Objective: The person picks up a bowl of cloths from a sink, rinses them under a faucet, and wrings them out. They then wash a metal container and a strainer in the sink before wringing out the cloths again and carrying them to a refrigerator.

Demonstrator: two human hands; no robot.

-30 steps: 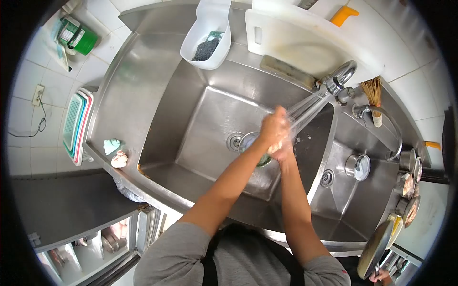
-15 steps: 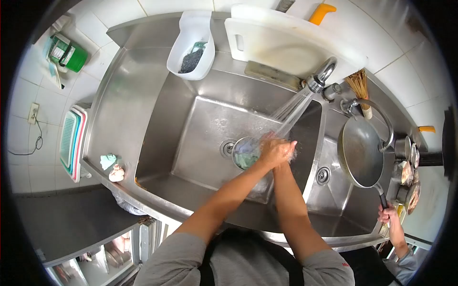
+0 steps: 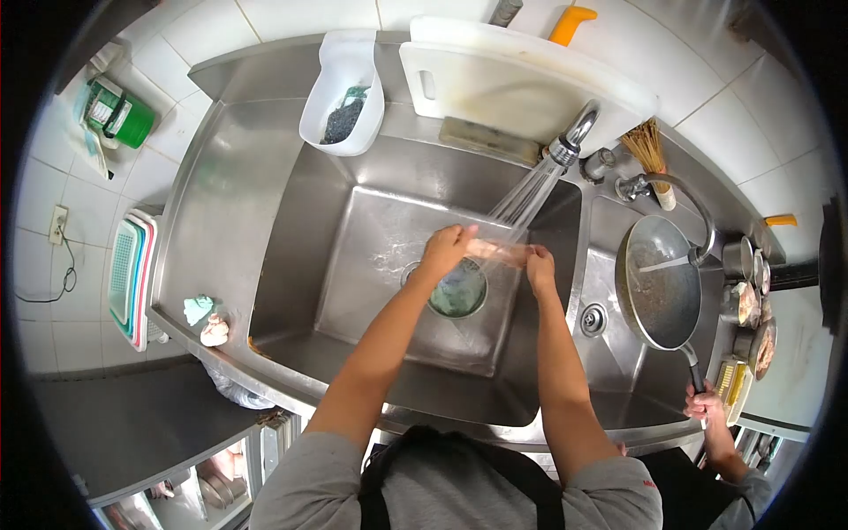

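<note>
Between both hands stretches a pale pinkish, see-through wet strip (image 3: 496,253), perhaps thin plastic or cloth; its exact kind I cannot tell. My left hand (image 3: 447,251) pinches one end with fingers closed, while my right hand (image 3: 541,268) grips the other. Water streams from the faucet (image 3: 574,141) onto the strip. Just below lies a round metal bowl (image 3: 482,305) with greenish, soft-looking contents (image 3: 457,293), inside the large steel sink (image 3: 353,291).
At right, a co-worker's hand (image 3: 702,403) holds a wok (image 3: 658,300) under a second tap (image 3: 707,238). White cutting boards (image 3: 521,84) lean at the back near a white scoop-shaped container (image 3: 367,124). Crumpled cloths (image 3: 208,320) lie on the left rim.
My hands have moved from together under the stream to apart, the strip now stretched between them. Water now runs into the wok at right.
</note>
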